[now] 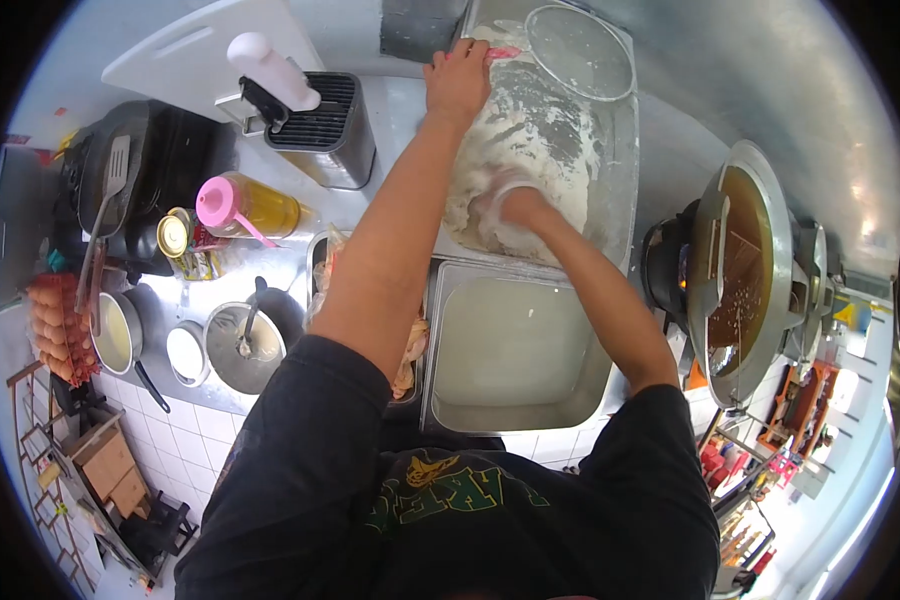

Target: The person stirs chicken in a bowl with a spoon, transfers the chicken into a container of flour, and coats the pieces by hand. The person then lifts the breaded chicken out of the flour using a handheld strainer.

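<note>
My left hand is at the far left edge of a metal tray, its fingers closed around the pink handle of a round mesh strainer. The strainer lies over the far right corner of the tray. Inside the tray, white flour coats the bottom, thicker toward the near end. My right hand is down in that flour, whitened and smeared by motion, so its fingers cannot be made out. Just in front stands a steel pan of cloudy liquid. Raw meat pieces show partly beneath my left arm.
On the right, a large wok of oil sits on a burner with a flame. Leftward are a pink-capped oil bottle, a knife block, a bowl with a spoon, a saucepan and egg trays.
</note>
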A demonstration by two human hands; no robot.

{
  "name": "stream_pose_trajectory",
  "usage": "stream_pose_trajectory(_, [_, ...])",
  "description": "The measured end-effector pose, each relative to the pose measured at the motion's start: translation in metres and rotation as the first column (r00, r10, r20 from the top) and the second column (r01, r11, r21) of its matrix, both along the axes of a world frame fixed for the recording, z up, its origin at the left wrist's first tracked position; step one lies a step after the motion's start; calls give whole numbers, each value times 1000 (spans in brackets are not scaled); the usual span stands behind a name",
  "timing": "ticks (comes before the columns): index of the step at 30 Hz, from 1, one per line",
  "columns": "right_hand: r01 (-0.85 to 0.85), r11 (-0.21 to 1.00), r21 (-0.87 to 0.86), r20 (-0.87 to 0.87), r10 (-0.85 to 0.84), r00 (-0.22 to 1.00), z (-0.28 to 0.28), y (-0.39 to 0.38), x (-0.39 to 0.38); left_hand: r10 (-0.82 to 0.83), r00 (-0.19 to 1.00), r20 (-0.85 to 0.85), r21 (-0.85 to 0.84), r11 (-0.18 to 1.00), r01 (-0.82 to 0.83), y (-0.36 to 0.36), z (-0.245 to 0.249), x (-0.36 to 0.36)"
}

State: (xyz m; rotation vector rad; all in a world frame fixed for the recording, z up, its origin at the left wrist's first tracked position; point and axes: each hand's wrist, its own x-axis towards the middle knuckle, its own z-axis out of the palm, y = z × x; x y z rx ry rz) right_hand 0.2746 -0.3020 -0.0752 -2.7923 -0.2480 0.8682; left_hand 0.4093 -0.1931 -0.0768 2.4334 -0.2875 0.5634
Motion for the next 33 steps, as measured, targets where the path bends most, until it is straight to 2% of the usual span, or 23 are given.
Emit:
stream_pose_trajectory(1, [170, 980, 100, 57, -176, 983, 8, -12, 0, -9, 1000, 12, -8, 1000, 9, 0, -1, 1])
stream_pose_trajectory(3, [43, 998, 54, 123, -50, 991, 15, -50, 4, -17, 1000, -7, 15, 1000, 17, 1, 0, -2])
stream_pose_trajectory(4, [48, 997, 53, 122, -55, 991, 9, -65, 6, -22, 1000, -8, 14, 1000, 22, 0, -1, -2])
stream_pose_trajectory(6, [-61, 998, 19, -142, 63, 988, -10, -88, 0, -18, 1000, 25, 11, 1000, 18, -1, 0, -2])
stream_pose_trajectory(7, [-28, 997, -70, -322, 3, 947, 6, -64, -7, -35, 999, 31, 9, 999, 35, -4, -1, -3])
stream_pose_trajectory(9, [-99, 966, -241, -93, 79, 993, -21, -40, -21, 2, 999, 45, 15, 1000, -3, -4, -1, -1])
stream_pose_trajectory(10, [-90, 966, -241, -89, 71, 994, -20, -24, -20, -5, 999, 50, 16, 1000, 5, -1, 1, 1])
stream_pose_trajectory(12, [-102, 994, -31, -209, 94, 973, -13, -7, -28, -42, 996, -73, 29, 999, 44, -1, 4, -3])
stream_pose_trajectory(13, [-97, 995, -36, -196, 88, 977, -14, -12, -25, -46, 995, -88, 16, 999, 47, -2, 7, -2])
stream_pose_trajectory(15, [-32, 959, 282, -4, 34, 999, -20, -14, -19, -44, 996, -78, 24, 999, 46, -1, 8, -3])
stream_pose_trajectory(16, [-38, 958, 285, -1, 40, 999, -11, -12, -16, -39, 996, -81, 30, 999, 41, 2, 8, -3])
stream_pose_trajectory(18, [332, 921, 203, -83, -322, 943, 13, -10, -13, -23, 999, -39, 29, 999, 24, 1, 5, -1])
stream_pose_trajectory(19, [407, 835, 371, -85, -405, 910, -12, -28, -14, -24, 1000, 0, 26, 999, 24, 2, 1, -2])
stream_pose_trajectory(20, [410, 834, 369, -96, -404, 910, -2, -39, -16, -23, 1000, -11, 29, 999, 23, 3, -1, -3])
stream_pose_trajectory(22, [123, 947, 296, 112, -162, 980, 24, -62, -14, -28, 999, -20, 32, 999, 29, 1, 0, -1])
stream_pose_trajectory(23, [126, 947, 295, 115, -166, 979, 31, -69, -16, -32, 999, -17, 30, 999, 33, -1, 1, -1])
stream_pose_trajectory(26, [57, 957, 284, 26, -67, 997, 58, -69, -19, -21, 999, -31, 26, 999, 22, 0, 2, 1])
stream_pose_trajectory(28, [191, 918, 348, -260, -101, 960, 84, -63, -19, -14, 1000, -11, 10, 1000, 14, -1, -2, 0])
stream_pose_trajectory(29, [193, 917, 348, -262, -102, 960, 79, -63, -18, -15, 1000, -13, 11, 1000, 16, 0, -2, 0])
stream_pose_trajectory(31, [-11, 997, 82, -374, 41, 926, 56, -62, -18, -9, 1000, -22, 26, 1000, 9, 0, -1, -1])
stream_pose_trajectory(33, [-82, 997, -1, -374, 75, 925, 7, -49, -33, -19, 1000, -20, 15, 1000, 20, -3, -1, -3])
